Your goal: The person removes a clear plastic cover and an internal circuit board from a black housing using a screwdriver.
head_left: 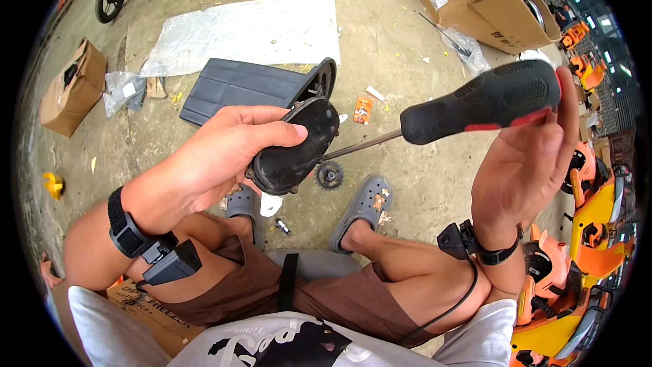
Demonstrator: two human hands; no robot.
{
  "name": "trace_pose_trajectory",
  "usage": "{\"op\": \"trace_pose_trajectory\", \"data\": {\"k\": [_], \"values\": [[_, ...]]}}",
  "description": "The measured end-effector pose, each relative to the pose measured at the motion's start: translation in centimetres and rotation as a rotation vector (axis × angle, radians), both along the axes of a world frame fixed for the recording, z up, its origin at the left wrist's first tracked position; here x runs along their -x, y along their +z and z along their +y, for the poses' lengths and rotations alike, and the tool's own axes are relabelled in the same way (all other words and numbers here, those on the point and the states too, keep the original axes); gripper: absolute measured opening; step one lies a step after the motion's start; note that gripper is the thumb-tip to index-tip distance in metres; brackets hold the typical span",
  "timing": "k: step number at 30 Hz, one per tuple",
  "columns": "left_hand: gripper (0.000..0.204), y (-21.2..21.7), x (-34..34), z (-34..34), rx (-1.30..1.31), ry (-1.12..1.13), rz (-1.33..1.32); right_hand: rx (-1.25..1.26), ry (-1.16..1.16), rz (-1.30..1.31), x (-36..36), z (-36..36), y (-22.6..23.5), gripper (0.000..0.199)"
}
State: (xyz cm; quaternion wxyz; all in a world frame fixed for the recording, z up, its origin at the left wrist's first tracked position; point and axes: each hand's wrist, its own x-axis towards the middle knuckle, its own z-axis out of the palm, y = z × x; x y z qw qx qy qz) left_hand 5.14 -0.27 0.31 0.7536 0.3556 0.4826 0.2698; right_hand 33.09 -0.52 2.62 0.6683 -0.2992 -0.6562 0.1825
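My left hand [227, 146] grips a black, rounded oblong plastic housing [305, 143] with small screw lugs along its rim, thumb lying across its face. A large black-and-red screwdriver [482, 102] slants down from the right, its shaft meeting the housing's lower right edge; the exact tip contact is hidden. At the butt of the handle is my right hand [526, 156], thumb under it and fingers straightened along the far side. Beneath the housing, a dark toothed gear [330, 175] lies on the floor. Beyond my left hand rests a black ribbed plastic bin-like part [244, 88].
A white sheet [251, 30] covers part of the concrete floor ahead. Cardboard boxes stand at left [75, 88] and far right [485, 3]. An orange card [363, 110] and a small metal part [282, 226] lie near my shoes. Orange-yellow ride-on machines [584, 231] line the right.
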Motion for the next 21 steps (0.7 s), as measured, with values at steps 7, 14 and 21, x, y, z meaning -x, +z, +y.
{"op": "trace_pose_trajectory", "data": {"k": [7, 14, 21], "values": [[0.032, 0.0, 0.2, -0.1, -0.007, -0.003, -0.001, -0.042, -0.071, -0.044, -0.2, -0.1, -0.2, 0.041], [0.033, -0.1, -0.4, 0.0, -0.007, -0.007, -0.004, -0.025, -0.023, -0.021, -0.3, 0.0, -0.1, 0.036], [0.035, 0.0, 1.0, 0.0, -0.024, 0.021, 0.041, 0.031, 0.066, 0.104, 1.1, 1.1, -0.1, 0.035]]}}
